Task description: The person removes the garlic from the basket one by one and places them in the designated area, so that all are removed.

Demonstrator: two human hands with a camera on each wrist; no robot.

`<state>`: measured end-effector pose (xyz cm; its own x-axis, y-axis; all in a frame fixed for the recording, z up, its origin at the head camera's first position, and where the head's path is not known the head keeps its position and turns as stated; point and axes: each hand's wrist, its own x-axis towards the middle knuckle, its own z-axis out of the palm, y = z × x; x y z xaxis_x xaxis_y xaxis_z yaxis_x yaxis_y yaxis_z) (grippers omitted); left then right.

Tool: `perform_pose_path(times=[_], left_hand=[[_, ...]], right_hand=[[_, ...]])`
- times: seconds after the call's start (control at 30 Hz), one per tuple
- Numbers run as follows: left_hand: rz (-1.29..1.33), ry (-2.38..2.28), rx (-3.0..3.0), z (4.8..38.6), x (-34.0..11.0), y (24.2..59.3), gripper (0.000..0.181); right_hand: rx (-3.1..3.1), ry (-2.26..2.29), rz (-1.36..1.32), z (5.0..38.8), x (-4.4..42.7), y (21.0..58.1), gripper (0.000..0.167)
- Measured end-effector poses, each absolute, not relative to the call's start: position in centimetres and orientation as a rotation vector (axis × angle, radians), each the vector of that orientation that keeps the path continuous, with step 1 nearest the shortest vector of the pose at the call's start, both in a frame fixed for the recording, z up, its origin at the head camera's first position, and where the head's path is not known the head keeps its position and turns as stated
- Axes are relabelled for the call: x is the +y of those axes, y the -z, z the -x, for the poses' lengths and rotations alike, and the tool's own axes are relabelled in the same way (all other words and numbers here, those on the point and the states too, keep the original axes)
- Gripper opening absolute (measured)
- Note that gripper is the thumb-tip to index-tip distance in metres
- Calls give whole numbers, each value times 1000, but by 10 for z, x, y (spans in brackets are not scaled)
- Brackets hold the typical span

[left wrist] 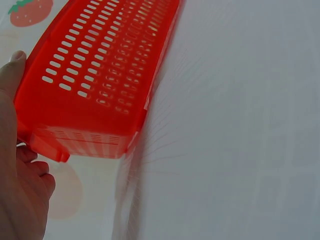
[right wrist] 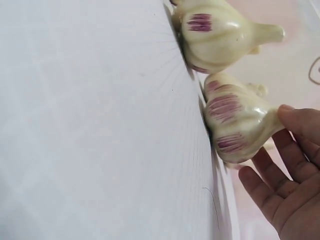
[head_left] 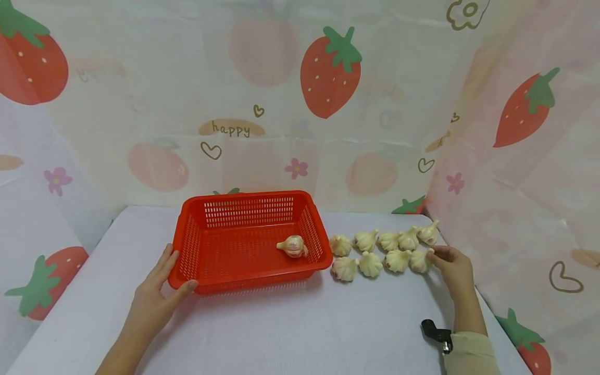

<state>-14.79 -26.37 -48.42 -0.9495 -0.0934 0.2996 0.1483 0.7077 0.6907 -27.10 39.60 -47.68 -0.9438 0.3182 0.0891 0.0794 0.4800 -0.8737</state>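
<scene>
A red plastic basket (head_left: pixel 253 284) with slotted walls stands on the table, holding one garlic bulb (head_left: pixel 294 246) near its right end. My left hand (head_left: pixel 152 302) grips the basket's front left corner, thumb at the front and fingers along the left rim. In the left wrist view, the thumb (left wrist: pixel 12 72) lies against the basket's wall (left wrist: pixel 75 110). Right of the basket, several pale garlic bulbs (head_left: pixel 370 264) lie in two rows. My right hand (head_left: pixel 453 268) pinches the stem of the front row's rightmost garlic bulb (right wrist: pixel 235 117), which appears to touch the table.
A white cloth covers the table (head_left: pixel 300 333). Behind and beside it hangs a curtain (head_left: pixel 281 114) printed with strawberries. A black wrist device (head_left: pixel 438 333) sits by the right sleeve (head_left: pixel 471 354).
</scene>
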Motion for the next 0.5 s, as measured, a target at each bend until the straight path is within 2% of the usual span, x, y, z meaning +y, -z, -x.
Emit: perform_pose_path(times=[0.5], left_hand=[[53,1104,-2595,148,-264,486,88]], right_hand=[[-2527,-1429,378,270,398,477,50]])
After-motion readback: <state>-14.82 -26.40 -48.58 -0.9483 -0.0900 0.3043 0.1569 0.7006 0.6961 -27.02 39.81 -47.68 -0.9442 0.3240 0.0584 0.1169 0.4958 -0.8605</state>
